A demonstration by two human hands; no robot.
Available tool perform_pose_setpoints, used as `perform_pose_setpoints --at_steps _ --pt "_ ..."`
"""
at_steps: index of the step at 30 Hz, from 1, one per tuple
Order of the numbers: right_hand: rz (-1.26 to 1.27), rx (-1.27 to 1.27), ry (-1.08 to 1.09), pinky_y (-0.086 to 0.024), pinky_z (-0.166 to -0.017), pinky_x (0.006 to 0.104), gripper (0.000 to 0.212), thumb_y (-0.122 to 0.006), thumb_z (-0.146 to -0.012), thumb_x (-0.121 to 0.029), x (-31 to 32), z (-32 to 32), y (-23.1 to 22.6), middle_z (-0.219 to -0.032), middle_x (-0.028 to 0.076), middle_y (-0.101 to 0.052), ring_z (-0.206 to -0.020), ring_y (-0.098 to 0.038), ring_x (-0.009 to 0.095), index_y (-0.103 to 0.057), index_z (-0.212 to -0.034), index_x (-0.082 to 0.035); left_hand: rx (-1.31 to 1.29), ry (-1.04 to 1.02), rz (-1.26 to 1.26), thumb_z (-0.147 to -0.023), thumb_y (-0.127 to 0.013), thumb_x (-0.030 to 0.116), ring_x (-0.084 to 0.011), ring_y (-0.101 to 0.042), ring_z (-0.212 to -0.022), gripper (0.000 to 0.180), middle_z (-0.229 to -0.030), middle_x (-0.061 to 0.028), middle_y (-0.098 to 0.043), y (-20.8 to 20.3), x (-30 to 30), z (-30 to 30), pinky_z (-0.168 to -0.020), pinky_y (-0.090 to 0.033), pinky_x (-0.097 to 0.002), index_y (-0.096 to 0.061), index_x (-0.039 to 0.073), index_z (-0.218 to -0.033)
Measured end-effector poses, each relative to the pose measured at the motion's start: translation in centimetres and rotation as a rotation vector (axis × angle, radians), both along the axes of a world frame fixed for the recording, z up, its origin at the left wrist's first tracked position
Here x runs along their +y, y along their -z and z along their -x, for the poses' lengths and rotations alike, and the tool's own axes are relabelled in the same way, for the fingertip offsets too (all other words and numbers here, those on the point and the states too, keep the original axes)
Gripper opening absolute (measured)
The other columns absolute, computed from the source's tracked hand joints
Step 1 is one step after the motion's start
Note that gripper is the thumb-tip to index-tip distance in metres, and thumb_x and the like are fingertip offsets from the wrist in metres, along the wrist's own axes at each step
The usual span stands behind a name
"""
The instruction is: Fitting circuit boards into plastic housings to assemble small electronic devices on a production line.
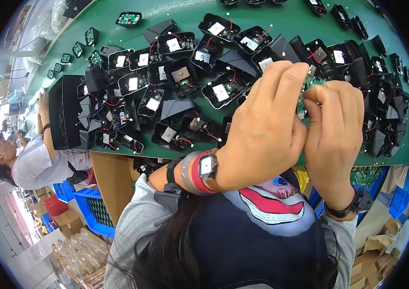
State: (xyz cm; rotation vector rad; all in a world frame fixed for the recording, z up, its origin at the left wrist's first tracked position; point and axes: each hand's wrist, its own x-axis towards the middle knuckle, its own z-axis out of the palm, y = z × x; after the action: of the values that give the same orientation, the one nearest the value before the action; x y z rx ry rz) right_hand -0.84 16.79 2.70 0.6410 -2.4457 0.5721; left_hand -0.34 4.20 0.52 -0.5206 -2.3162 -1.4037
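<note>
My left hand (269, 120) and my right hand (337, 123) are raised close together over the workbench. Between their fingertips is a small green circuit board (301, 109), largely covered by the fingers. The fingers of both hands are closed on it. Below and around the hands lie many black plastic housings, such as an open housing (220, 92) with a white patch inside and thin red wires. Another open housing (181, 73) carries a metal-coloured square piece. My left hand hides some of the housings beneath it.
The housings crowd the green workbench (185, 12), with several board-filled ones (128, 19) at the far left. A black box (64, 111) stands at the left, near another person (35, 161). Below the bench edge are a cardboard box (110, 180) and a blue crate (92, 212).
</note>
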Motion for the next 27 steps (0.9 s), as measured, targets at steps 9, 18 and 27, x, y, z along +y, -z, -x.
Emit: perform_pose_setpoints --at_steps 9,18,27 --pt "0.567 -0.611 -0.011 -0.042 -0.071 0.0219 0.022 -0.065 -0.078 0.0 0.7 0.8 -0.8 -0.088 0.003 -0.052 -0.081 -0.05 0.012 -0.052 -0.096 -0.001 -0.075 0.133 -0.053 -0.067 -0.049 -0.005 -0.0393 -0.054 -0.089 0.053 -0.106 -0.0237 -0.046 0.3 -1.2 0.5 -0.073 -0.047 -0.0408 -0.041 -0.005 -0.119" --pt "1.008 -0.97 -0.273 -0.037 -0.062 0.0163 0.033 -0.068 -0.083 -0.018 2.8 1.7 0.5 -0.092 0.0 -0.053 -0.074 -0.047 0.005 -0.054 -0.107 0.0 -0.267 0.229 -0.39 -0.074 -0.049 0.001 -0.026 -0.056 -0.088 0.042 -0.095 -0.014 -0.052 0.5 -1.5 0.8 -0.081 -0.045 -0.034 -0.045 0.0 -0.115" --pt "1.071 -0.948 -0.303 -0.045 -0.076 0.0199 0.023 -0.065 -0.082 -0.004 2.0 1.4 0.6 -0.09 0.002 -0.06 -0.082 -0.056 0.007 -0.057 -0.102 0.002 -0.464 0.206 -0.27 -0.074 -0.053 0.007 -0.0268 -0.049 -0.079 0.021 -0.084 -0.0137 -0.047 0.2 -1.4 1.0 -0.07 -0.042 -0.0344 -0.048 -0.002 -0.093"
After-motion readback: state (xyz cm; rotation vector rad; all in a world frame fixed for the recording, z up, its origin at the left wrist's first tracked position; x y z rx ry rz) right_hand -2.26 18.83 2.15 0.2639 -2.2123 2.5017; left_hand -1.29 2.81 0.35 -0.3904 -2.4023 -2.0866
